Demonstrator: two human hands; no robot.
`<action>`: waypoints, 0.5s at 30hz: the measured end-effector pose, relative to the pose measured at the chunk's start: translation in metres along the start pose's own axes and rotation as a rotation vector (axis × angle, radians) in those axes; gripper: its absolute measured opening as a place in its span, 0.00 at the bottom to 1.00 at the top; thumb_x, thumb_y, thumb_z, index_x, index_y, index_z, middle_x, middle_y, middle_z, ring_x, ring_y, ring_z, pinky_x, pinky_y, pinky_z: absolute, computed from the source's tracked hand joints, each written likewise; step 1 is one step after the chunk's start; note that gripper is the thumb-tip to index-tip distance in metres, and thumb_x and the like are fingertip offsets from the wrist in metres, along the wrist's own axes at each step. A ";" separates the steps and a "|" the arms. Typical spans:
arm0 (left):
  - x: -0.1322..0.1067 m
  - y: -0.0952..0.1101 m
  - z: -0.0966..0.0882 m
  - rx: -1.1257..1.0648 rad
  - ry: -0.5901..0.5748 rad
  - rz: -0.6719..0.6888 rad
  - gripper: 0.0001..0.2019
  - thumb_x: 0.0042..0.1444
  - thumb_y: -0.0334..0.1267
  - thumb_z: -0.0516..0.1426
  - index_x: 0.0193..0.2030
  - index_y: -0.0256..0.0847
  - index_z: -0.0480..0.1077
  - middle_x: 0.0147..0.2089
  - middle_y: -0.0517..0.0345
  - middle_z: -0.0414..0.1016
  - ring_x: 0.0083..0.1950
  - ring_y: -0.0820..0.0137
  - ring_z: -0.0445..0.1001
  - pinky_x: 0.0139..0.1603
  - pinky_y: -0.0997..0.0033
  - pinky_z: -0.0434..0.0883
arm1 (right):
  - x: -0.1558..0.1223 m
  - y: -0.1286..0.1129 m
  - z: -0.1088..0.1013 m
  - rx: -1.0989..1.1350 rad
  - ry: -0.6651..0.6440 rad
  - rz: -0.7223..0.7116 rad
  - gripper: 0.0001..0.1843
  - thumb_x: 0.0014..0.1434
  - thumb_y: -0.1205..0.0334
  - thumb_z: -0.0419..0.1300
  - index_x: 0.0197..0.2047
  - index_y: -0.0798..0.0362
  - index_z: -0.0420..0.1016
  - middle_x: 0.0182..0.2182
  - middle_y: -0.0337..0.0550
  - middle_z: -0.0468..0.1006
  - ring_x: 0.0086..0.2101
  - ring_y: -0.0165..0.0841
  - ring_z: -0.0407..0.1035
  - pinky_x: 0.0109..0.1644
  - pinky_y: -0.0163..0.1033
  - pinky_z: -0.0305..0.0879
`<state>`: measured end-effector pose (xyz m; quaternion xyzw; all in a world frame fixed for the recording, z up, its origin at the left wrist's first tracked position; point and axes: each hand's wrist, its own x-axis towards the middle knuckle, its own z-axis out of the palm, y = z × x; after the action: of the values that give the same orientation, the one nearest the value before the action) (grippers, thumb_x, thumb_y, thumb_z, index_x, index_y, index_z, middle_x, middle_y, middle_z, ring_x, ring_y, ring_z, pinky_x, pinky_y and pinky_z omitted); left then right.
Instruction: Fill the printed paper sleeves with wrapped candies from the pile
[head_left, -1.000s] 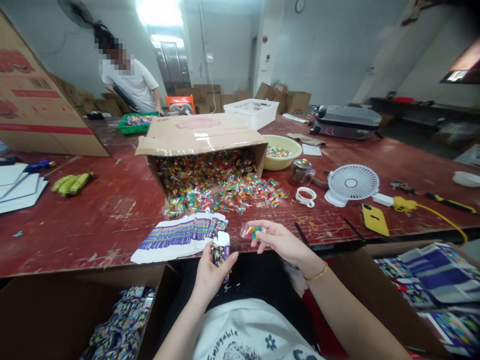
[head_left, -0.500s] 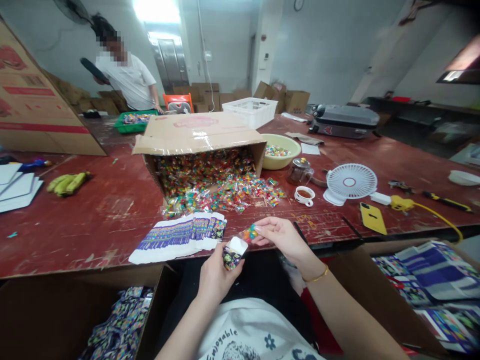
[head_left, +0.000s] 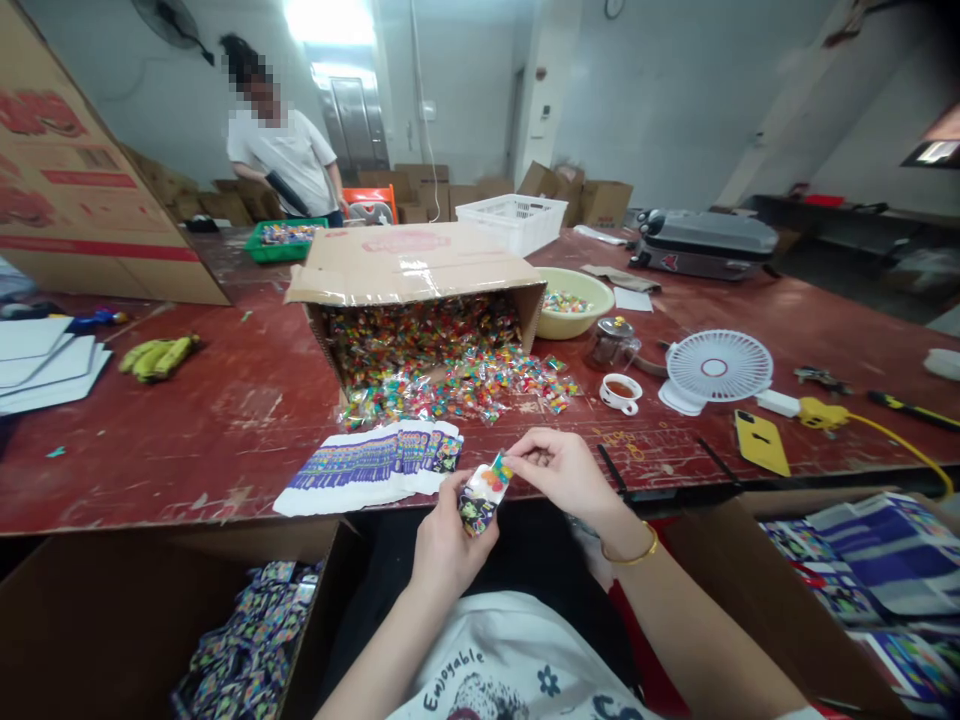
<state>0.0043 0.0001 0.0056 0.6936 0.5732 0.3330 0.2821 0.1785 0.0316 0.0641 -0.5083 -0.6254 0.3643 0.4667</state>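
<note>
My left hand (head_left: 448, 535) is closed around a small printed carton (head_left: 475, 506), its open mouth tilted up to the right. My right hand (head_left: 564, 470) pinches a clear packet of coloured sweets (head_left: 496, 474) and holds it at the carton's mouth, partly inside. Both hands hover over the near edge of the red table (head_left: 225, 420). Just left of them lies a fanned stack of flat printed cartons (head_left: 367, 465). Behind, a big cardboard box (head_left: 412, 270) lies on its side, spilling sweet packets (head_left: 457, 385) onto the table.
An open box of filled cartons (head_left: 247, 650) stands at my lower left, and a box of printed sheets (head_left: 877, 560) at my right. A cup (head_left: 621, 392), glass jar (head_left: 611, 343), desk fan (head_left: 716, 368), yellow phone (head_left: 761, 442), bowl (head_left: 574, 300) and gloves (head_left: 159, 356) lie about. Another person (head_left: 281, 150) stands at the far side.
My right hand has brought the sweet packet left to the carton's mouth, and my left hand has tilted the carton toward it. The person at the back has shifted.
</note>
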 end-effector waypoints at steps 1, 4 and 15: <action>0.000 -0.001 0.000 -0.014 0.003 -0.001 0.24 0.50 0.39 0.56 0.54 0.47 0.54 0.50 0.53 0.72 0.45 0.60 0.75 0.42 0.64 0.70 | 0.000 -0.001 0.001 -0.021 0.012 -0.031 0.08 0.50 0.59 0.64 0.27 0.55 0.77 0.24 0.41 0.74 0.22 0.29 0.64 0.24 0.34 0.60; -0.001 -0.004 0.002 -0.041 -0.007 -0.006 0.24 0.50 0.39 0.56 0.53 0.47 0.53 0.49 0.52 0.73 0.44 0.60 0.75 0.43 0.63 0.70 | -0.003 -0.003 0.008 -0.092 -0.026 -0.102 0.06 0.52 0.61 0.62 0.27 0.54 0.77 0.24 0.40 0.72 0.22 0.28 0.61 0.24 0.34 0.58; -0.006 -0.009 0.008 -0.210 0.136 0.165 0.18 0.49 0.38 0.57 0.44 0.44 0.53 0.35 0.60 0.70 0.33 0.70 0.74 0.35 0.71 0.70 | -0.019 0.010 0.038 0.226 -0.108 -0.010 0.14 0.55 0.58 0.62 0.45 0.52 0.73 0.34 0.42 0.72 0.34 0.32 0.68 0.35 0.34 0.67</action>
<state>0.0044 -0.0038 -0.0072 0.6807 0.4942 0.4593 0.2853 0.1462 0.0163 0.0392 -0.4292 -0.6070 0.4570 0.4883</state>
